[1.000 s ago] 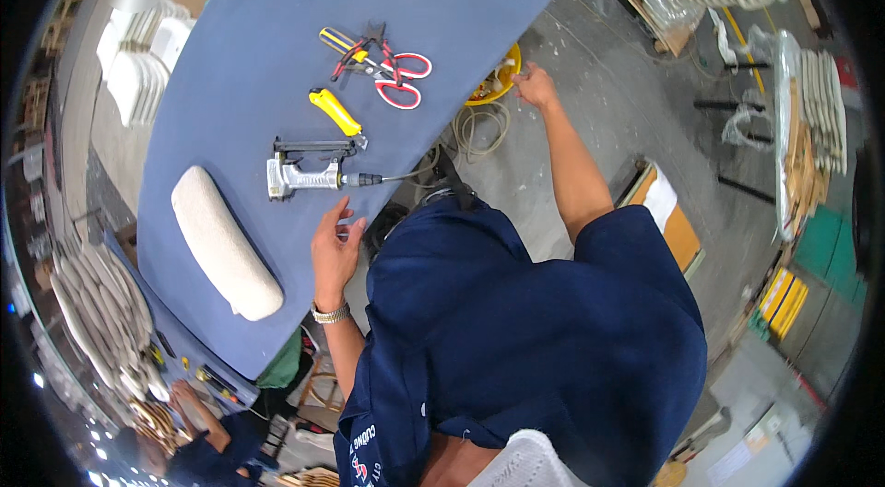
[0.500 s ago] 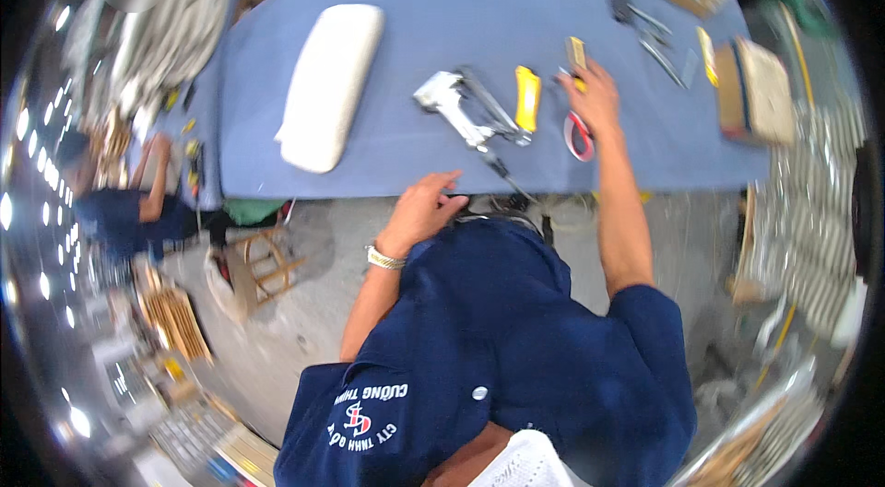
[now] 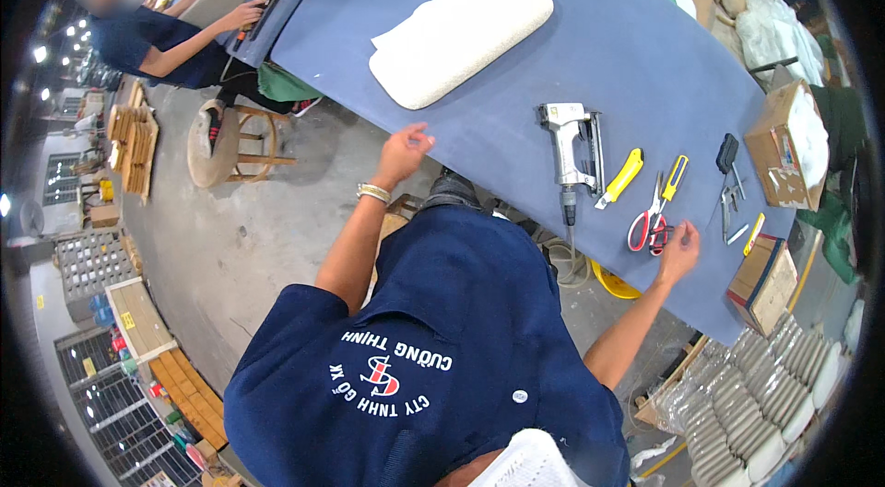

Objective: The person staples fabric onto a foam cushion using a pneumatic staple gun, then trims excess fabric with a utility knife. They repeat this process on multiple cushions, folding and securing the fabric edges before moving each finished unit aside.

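The person's left hand [image 3: 402, 152] hangs in the air at the near edge of the blue-covered table [image 3: 636, 54], its fingers loosely spread and holding nothing; the white cushion pad [image 3: 461, 33] lies flat on the cloth at about one o'clock from that hand, close but apart from it. The right hand [image 3: 679, 252] rests at the table's near edge, fingers curled loosely and gripping nothing that shows; the red-handled scissors [image 3: 648, 225] lie just beside it at about ten o'clock, whether touching I cannot tell. At nine o'clock from the scissors lies a yellow-handled knife [image 3: 619, 178], and beyond that the grey pneumatic stapler [image 3: 573, 148], its hose dropping over the table edge; a yellow-handled screwdriver [image 3: 675, 177] lies at twelve o'clock from the scissors. A cardboard box [image 3: 782, 148] stands at two o'clock from the right hand; at the far upper left a co-worker's hand [image 3: 243, 15] rests on another table.
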Available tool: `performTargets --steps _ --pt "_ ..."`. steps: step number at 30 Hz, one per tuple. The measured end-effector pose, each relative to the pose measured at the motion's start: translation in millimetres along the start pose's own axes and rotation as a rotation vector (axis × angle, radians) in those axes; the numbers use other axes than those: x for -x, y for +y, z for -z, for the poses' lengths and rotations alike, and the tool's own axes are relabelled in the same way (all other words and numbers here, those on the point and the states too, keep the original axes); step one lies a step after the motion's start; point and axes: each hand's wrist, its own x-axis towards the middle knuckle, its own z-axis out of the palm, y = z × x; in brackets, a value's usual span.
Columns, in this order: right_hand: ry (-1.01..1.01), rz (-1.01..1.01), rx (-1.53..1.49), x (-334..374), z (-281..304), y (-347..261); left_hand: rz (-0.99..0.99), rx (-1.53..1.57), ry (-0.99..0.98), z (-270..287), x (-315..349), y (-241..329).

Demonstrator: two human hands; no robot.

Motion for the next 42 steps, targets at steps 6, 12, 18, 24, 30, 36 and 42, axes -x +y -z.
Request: performTargets --steps 6,12,18,24,30,36,42 --pt "-0.433 -0.159 -0.679 84 -105 -125 0.283 0.280 0.305 33 -125 -60" --pt "-0.835 -0.269 -0.636 154 -217 -270 0.439 0.701 0.059 58 -197 -64" --pt "-0.872 -0.452 -0.740 150 -246 -318 0.241 0.718 -0.203 87 -161 -23" --pt "-0.773 -0.647 -1.116 118 -298 -345 -0.145 0.460 -0.104 89 -129 15" --pt "-0.632 -0.724 -1.342 120 -312 -369 -0.337 0.101 -0.358 135 -133 85" --pt "-0.573 -0.795 -1.353 123 -320 -327 -0.504 0.038 -0.606 115 -136 88" --pt "-0.578 -0.810 -1.326 122 -304 -324 -0.541 0.235 -0.740 107 -148 77"
